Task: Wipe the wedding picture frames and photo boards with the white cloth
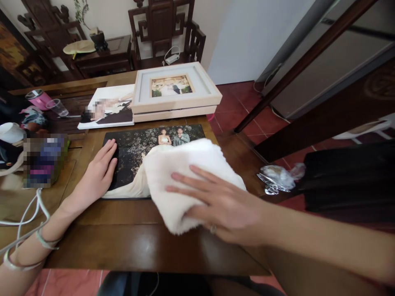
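A dark wedding photo panel (132, 154) lies flat on the wooden table in front of me. It shows two people and a long pale dress trailing across it. My left hand (98, 174) rests on its left edge, fingers stretched out and holding nothing. My right hand (222, 203) is spread over a thick white towel (191, 160), holding it against the panel's right part. The fingers lie on top of the towel, and my thumb is partly hidden by its near fold. The towel covers the panel's lower right area.
Behind the panel are a pale framed box with a photo (179, 107) and a white-edged photo canvas (108, 107). A pink mug (38, 98), plastic cup (58, 107) and white cable (38, 201) are at left. Crumpled clear plastic (277, 176) lies right. Carved chairs (160, 28) stand behind.
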The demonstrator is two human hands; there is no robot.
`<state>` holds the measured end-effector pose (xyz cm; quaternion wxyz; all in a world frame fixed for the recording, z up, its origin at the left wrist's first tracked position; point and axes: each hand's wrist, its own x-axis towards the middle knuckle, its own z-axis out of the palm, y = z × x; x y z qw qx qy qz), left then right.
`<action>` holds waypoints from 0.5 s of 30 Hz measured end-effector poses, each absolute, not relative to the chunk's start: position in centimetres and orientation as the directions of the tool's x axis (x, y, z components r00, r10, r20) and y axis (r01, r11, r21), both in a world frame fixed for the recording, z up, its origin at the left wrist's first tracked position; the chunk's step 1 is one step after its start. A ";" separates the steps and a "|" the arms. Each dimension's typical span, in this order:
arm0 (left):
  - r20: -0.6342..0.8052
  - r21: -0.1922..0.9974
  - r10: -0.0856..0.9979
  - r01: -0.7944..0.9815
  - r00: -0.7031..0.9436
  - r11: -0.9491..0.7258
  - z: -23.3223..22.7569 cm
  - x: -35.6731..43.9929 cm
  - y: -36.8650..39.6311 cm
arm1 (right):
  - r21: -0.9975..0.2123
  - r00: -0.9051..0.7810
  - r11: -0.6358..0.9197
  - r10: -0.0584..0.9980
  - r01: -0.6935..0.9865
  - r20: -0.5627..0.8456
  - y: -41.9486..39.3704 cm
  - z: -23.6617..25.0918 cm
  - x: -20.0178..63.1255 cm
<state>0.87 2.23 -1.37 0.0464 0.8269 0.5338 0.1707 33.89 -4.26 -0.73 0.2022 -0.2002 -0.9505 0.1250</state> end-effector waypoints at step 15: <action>0.256 0.260 0.895 0.866 0.366 -0.428 -1.1 1.2 2.2 | -0.211 -0.782 0.837 0.548 0.506 0.298 4.2 -0.1 37.0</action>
